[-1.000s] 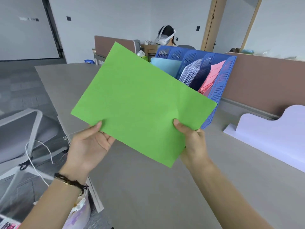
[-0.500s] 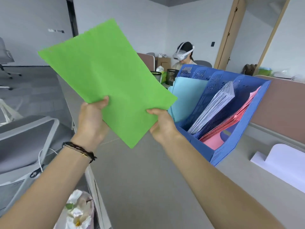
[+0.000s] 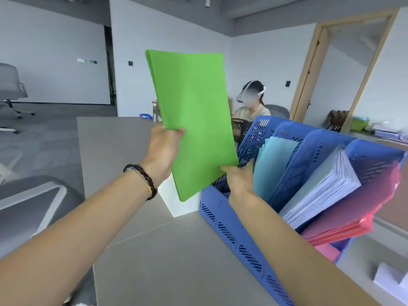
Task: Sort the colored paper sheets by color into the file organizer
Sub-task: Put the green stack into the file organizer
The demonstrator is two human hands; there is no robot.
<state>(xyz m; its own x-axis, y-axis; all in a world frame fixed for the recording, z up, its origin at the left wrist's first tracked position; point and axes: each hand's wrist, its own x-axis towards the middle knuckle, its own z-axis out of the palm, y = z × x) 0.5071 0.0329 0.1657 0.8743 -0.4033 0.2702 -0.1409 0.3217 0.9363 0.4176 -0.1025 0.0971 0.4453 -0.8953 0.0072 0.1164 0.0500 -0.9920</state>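
Left hand (image 3: 164, 149) and right hand (image 3: 239, 176) pinching green paper sheets (image 3: 194, 120) by the lower edge, upright above the counter (image 3: 154, 250), left of the blue file organizer (image 3: 231, 228); light, floppy stock, best held at both edges.

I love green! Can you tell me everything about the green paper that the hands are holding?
The green paper is bright, plain and looks like a thin stack of sheets, its edges showing at the top left corner. It is held up in the air, standing almost upright. The left hand pinches its left edge and the right hand pinches its lower right corner, just beside the blue file organizer.
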